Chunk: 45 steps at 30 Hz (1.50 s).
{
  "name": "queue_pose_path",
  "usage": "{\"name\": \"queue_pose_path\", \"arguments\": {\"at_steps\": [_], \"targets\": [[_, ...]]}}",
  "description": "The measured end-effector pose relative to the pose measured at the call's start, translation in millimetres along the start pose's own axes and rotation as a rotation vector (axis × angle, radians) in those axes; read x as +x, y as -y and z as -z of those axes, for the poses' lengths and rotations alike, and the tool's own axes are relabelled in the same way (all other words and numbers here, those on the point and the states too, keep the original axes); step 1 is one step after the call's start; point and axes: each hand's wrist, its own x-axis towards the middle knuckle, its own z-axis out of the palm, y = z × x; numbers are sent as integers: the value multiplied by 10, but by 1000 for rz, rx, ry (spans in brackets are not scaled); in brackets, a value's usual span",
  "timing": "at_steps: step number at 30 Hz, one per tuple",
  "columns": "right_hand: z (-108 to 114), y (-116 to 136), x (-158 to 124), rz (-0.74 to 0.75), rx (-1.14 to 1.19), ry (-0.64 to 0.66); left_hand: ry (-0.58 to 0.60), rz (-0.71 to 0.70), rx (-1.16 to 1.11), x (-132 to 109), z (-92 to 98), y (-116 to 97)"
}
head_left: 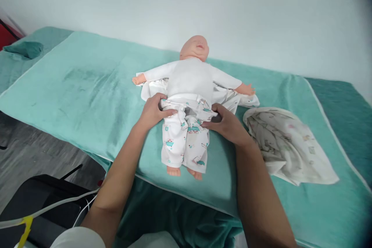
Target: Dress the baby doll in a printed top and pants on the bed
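Observation:
A baby doll [195,48] lies on its back with its arms spread, its white cloth torso showing. White printed baby pants [174,139] cover its legs, and the bare feet stick out of the cuffs. My left hand [154,110] grips the pants at the hip on the left, thumb on top of the fabric. On the opposite hip, my right hand [225,122] holds the side of the pants between thumb and fingers. An open white printed baby shirt [225,97] is spread beneath the doll's back and arms.
A crumpled white printed cloth [290,143] lies to the right on the green-covered bed [95,85]. The bed stands against a white wall [130,4]. A black chair [37,197] and a pale cable [64,202] with yellow tape are at lower left.

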Motion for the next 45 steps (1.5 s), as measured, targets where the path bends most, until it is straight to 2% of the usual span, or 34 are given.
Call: {"name": "queue_pose_path", "arguments": {"at_steps": [2, 4, 8, 11, 14, 16, 19, 21, 24, 27, 29, 31, 36, 39, 43, 45], "targets": [[-40, 12, -21, 18, -31, 8, -15, -87, 14, -12, -2, 10], [-107, 17, -51, 103, -111, -52, -62, -220, 84, -29, -15, 28], [-308, 41, -144, 273, -267, -317, -241, -460, 246, -90, -70, 79], [-432, 80, -201, 262, -302, -542, -357, -531, 283, -157, -120, 118], [-476, 117, -223, 242, -268, -633, -381, -498, 233, -246, -156, 131], [-478, 131, -235, 209, -219, -606, -352, -378, 182, -308, -161, 113], [-478, 123, -269, 116, -128, -513, -252, -122, 96, -381, -134, 48], [-476, 102, -304, 79, -78, -454, -160, -38, 24, -414, -99, 0], [-454, 70, -374, 58, -26, -358, -37, -36, -55, -471, -33, -55], [-414, 70, -466, 17, 29, -202, 55, -24, -86, -570, 32, -92], [-393, 86, -534, -3, 61, -116, 99, -19, -80, -654, 65, -108], [-391, 101, -600, 7, 67, -82, 124, -40, -74, -731, 83, -111], [-461, 79, -717, -11, 26, -61, 121, -163, -25, -827, 43, -80], [-526, 48, -768, 34, -8, -71, 56, -252, 99, -869, -21, -60], [-633, 62, -846, 210, -89, -203, -86, -358, 239, -948, -101, -44], [-689, 95, -886, 262, -89, -273, -128, -360, 240, -980, -124, -41]]}}
